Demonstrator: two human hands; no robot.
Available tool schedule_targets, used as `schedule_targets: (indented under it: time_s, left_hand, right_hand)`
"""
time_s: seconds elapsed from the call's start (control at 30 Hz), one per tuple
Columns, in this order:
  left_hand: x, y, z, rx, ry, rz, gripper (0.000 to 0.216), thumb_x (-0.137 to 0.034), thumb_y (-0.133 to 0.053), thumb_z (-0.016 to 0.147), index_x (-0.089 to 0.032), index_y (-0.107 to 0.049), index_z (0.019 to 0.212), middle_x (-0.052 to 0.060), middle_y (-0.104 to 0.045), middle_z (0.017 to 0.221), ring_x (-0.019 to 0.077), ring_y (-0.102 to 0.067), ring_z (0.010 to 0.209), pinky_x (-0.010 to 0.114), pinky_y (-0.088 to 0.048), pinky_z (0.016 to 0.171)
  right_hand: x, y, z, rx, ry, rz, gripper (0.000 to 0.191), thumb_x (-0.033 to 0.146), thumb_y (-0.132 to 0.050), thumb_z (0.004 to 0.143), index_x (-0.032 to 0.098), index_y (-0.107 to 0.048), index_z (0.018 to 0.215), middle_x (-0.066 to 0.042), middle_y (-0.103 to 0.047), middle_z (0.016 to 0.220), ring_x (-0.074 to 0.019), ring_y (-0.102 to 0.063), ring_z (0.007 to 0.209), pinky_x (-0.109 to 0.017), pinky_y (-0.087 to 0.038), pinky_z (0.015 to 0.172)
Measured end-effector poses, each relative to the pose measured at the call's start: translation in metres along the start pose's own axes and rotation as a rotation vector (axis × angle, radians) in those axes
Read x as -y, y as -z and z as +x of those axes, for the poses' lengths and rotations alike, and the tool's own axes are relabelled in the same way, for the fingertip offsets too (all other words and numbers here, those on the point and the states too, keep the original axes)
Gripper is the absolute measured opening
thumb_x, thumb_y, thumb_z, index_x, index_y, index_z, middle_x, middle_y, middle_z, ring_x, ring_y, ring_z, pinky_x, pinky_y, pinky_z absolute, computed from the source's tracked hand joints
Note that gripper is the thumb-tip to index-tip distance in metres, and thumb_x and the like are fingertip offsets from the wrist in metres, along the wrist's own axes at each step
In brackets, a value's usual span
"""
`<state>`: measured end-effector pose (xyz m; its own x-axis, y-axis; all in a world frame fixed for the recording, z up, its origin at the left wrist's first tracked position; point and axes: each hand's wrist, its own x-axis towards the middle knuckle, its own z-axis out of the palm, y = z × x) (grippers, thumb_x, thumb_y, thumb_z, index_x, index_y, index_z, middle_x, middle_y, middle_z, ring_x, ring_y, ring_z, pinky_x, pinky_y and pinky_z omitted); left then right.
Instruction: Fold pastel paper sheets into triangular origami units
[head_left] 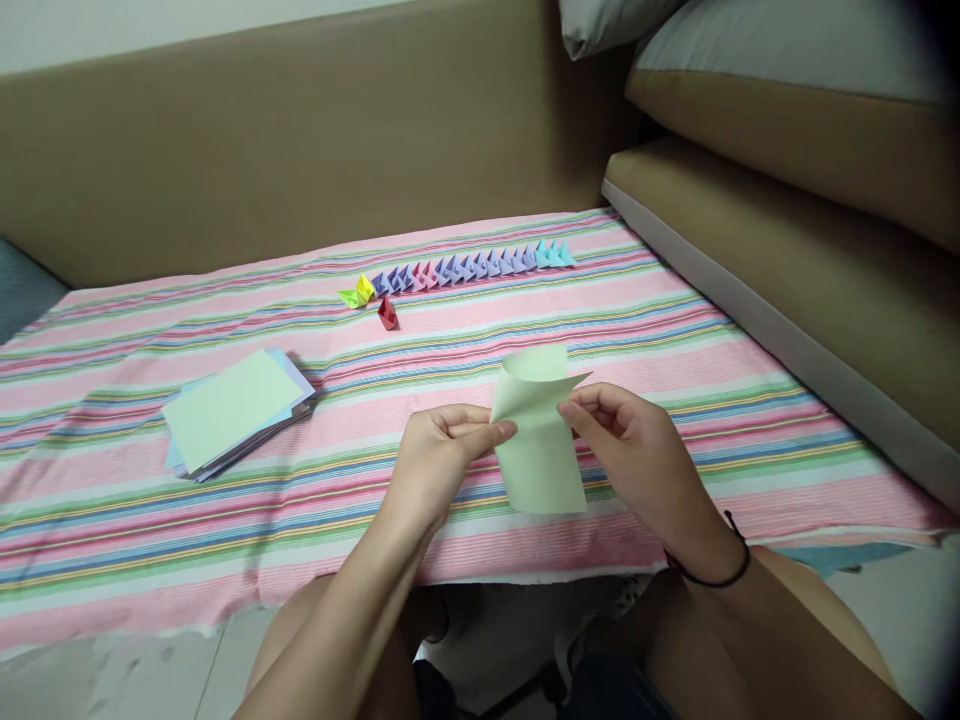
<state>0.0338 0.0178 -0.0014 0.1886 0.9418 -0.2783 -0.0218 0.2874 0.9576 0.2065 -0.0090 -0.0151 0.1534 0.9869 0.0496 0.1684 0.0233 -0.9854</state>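
Observation:
A pale green sheet of paper [541, 440] is curled over above the striped cloth, its top edge bent toward me. My left hand [439, 455] pinches the sheet's left edge with thumb and fingers closed. My right hand [637, 450] pinches the right edge near the top corner. A thin black band circles my right wrist. Both hands hover near the front middle of the cloth.
A stack of pale green, blue and lilac sheets [236, 410] lies to the left. A row of small folded paper boats [465, 268] runs along the back, with a yellow-green one [357, 292] and a red one [388, 314] at its left end. The striped cloth [150, 540] covers a sofa seat; cushions [787, 230] rise at right.

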Motion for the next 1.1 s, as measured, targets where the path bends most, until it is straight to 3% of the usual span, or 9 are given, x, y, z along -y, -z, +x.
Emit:
schedule_targets:
  time_s: [0.3,0.5,0.63,1.1]
  left_hand:
    - [0.005,0.001,-0.001,-0.021,-0.016,-0.013,0.023,-0.034,-0.075,0.065,-0.013,-0.069,0.070,0.004,-0.070,0.064,0.0169,-0.065,0.065,0.029,-0.051,0.071]
    - [0.001,0.005,0.000,0.008,0.009,-0.002,0.025,-0.035,-0.077,0.064,-0.013,-0.071,0.075,0.007,-0.073,0.073,0.0202,-0.067,0.074,0.031,-0.051,0.075]
    - [0.000,0.008,0.000,-0.063,-0.047,0.021,0.027,-0.038,-0.077,0.062,-0.013,-0.070,0.069,0.007,-0.073,0.069,0.0199,-0.067,0.068,0.032,-0.052,0.072]
    - [-0.002,0.015,0.000,-0.026,-0.095,0.008,0.027,-0.037,-0.077,0.062,-0.014,-0.071,0.075,0.007,-0.073,0.073,0.0204,-0.068,0.074,0.031,-0.052,0.075]
  right_hand:
    - [-0.005,-0.001,0.001,0.001,-0.012,-0.030,0.020,0.039,-0.058,0.081,0.019,-0.061,0.081,-0.005,-0.067,0.083,-0.0181,-0.062,0.074,-0.030,-0.051,0.065]
    - [-0.007,-0.001,0.001,0.051,-0.029,0.000,0.021,0.040,-0.059,0.081,0.019,-0.062,0.085,-0.006,-0.068,0.088,-0.0188,-0.063,0.077,-0.031,-0.053,0.066]
    - [-0.006,-0.002,0.001,0.078,-0.019,0.029,0.022,0.040,-0.060,0.081,0.019,-0.064,0.086,-0.006,-0.068,0.087,-0.0185,-0.064,0.076,-0.031,-0.054,0.067]
    - [-0.007,0.000,0.004,0.163,-0.044,0.045,0.024,0.042,-0.061,0.079,0.019,-0.064,0.080,-0.004,-0.067,0.080,-0.0176,-0.063,0.073,-0.029,-0.053,0.065]
